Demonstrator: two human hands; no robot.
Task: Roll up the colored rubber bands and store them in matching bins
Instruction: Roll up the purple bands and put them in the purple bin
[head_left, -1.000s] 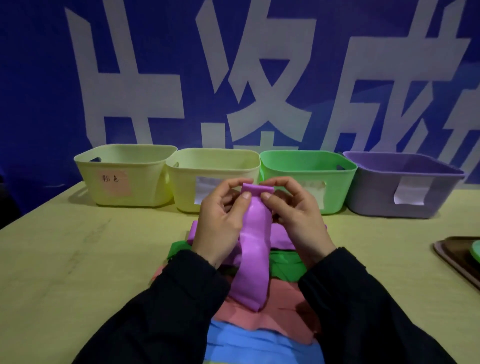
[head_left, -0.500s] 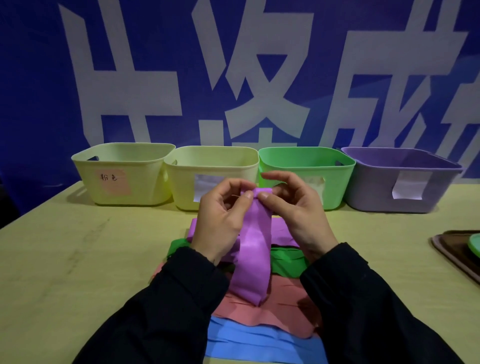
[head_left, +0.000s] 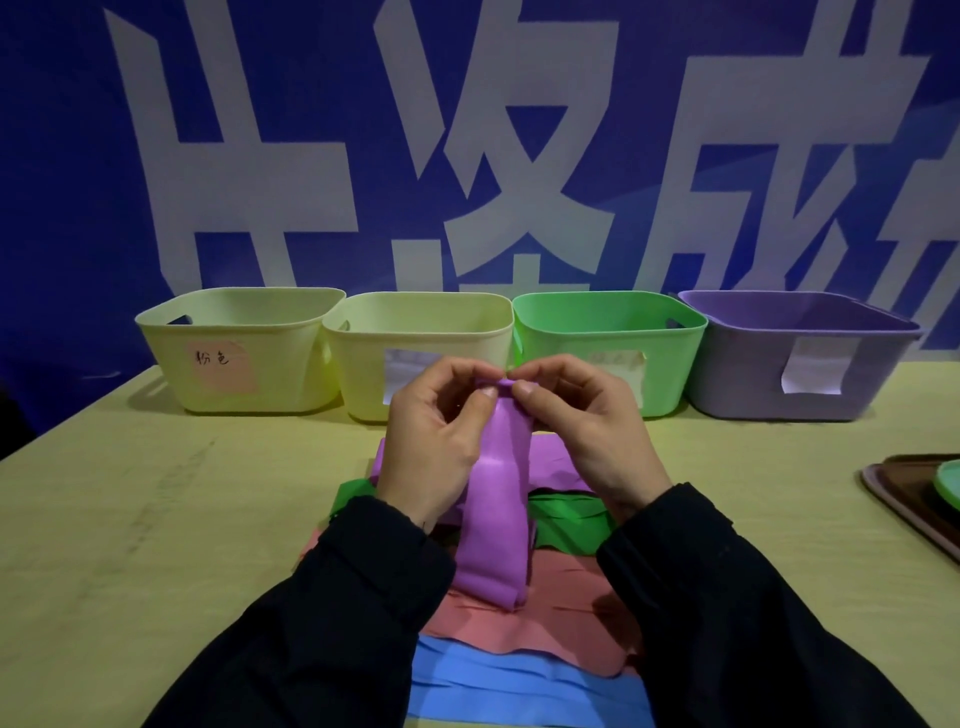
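A purple rubber band (head_left: 496, 519) hangs from both my hands above the table. My left hand (head_left: 434, 441) and my right hand (head_left: 587, 431) pinch its top end, which is folded into a small roll between thumbs and forefingers. Under it lie more bands in a pile: another purple one (head_left: 553, 462), green (head_left: 566, 519), pink (head_left: 550, 618) and blue (head_left: 519, 686). Along the back stand four bins: a yellow bin with a pink label (head_left: 234, 353), a second yellow bin (head_left: 415, 332), a green bin (head_left: 613, 322) and a purple bin (head_left: 800, 358).
A brown tray (head_left: 904, 493) with a green plate on it lies at the right edge. The yellow-green table (head_left: 156, 519) stretches left and right of the pile. A blue banner with white characters forms the back wall.
The hands have drawn closer together at the band's top end, and the flat end seen earlier is now curled into a small roll. The view has dipped slightly.
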